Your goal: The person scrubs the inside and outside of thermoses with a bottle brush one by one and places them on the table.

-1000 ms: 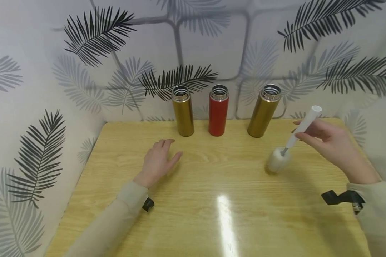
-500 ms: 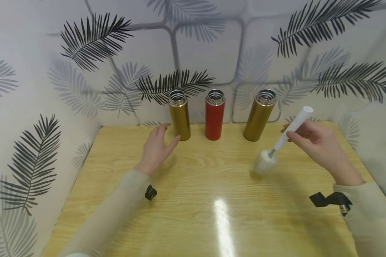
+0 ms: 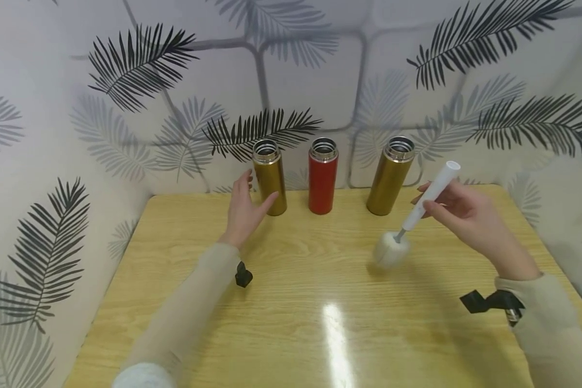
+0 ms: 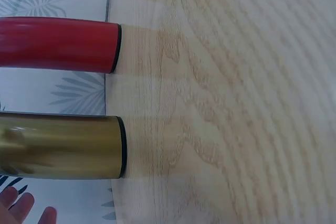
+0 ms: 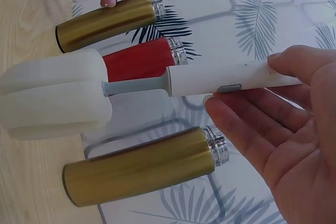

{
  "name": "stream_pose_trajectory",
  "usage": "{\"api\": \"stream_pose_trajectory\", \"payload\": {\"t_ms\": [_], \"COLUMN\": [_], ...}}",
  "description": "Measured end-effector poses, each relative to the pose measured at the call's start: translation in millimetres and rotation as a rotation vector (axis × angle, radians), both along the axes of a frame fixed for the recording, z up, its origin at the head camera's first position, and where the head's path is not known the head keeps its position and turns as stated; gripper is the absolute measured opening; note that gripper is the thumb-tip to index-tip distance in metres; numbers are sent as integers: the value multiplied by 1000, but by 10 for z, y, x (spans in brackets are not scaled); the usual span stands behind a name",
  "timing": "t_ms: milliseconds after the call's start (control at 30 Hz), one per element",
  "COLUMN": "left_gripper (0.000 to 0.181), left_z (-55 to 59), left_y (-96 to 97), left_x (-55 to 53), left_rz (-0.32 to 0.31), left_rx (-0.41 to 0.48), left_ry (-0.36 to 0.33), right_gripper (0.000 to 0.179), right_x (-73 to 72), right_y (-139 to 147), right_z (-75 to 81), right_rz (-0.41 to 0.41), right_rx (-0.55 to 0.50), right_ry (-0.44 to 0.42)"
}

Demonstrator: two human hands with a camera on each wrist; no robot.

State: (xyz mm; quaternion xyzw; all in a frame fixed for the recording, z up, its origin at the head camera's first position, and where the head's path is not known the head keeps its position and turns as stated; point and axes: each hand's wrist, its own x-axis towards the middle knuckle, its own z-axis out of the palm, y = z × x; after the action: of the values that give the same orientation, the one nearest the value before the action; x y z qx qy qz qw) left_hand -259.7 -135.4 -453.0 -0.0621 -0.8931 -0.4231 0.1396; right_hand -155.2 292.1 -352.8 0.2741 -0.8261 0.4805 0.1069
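A gold vacuum flask (image 3: 271,186) without a lid stands at the left of the row. My left hand (image 3: 244,213) is beside it, thumb in front and fingers on the far left side, spread around it. In the left wrist view its fingertips (image 4: 23,206) show below the flask (image 4: 63,145), apart from it. With thumb and fingers, my right hand (image 3: 465,210) pinches the white handle of a bottle brush (image 5: 220,80). The brush's thick cream sponge head (image 3: 391,250) points down and left, in front of the right gold flask (image 3: 390,178).
A lidless red flask (image 3: 323,178) stands between the two gold ones. All three line the back edge of the wooden table (image 3: 252,312), against a leaf-patterned wall (image 3: 315,81). A bright reflection lies on the tabletop's front middle.
My left hand has moved forward and right to the left gold flask, its fingers and thumb spreading around it. The bottle brush in my right hand has shifted left.
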Motion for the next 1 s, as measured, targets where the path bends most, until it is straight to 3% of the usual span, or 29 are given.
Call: {"api": "stream_pose_trajectory", "payload": {"t_ms": [233,600,800,1000], "left_gripper": [98,103,92,85], "left_z": [-48,-105,-129,-116], "left_y": [61,147,195,223], "left_x": [-143,-303,-346,-387], "left_rz": [51,-22,-6,-18], "left_rx": [66,165,292,341], "left_ry": [-30,-55,-8,21], "right_gripper": [29,26,26,27], "right_x": [-35,-70,-78,-107], "right_y": [-40,-57,-65,-76], "right_z": [-19,-92,-119,-139], "right_rz": [7,31,54,60], "right_rx": [-12,-51,-81,-85], "right_ry": [20,-5,-32,-51]}}
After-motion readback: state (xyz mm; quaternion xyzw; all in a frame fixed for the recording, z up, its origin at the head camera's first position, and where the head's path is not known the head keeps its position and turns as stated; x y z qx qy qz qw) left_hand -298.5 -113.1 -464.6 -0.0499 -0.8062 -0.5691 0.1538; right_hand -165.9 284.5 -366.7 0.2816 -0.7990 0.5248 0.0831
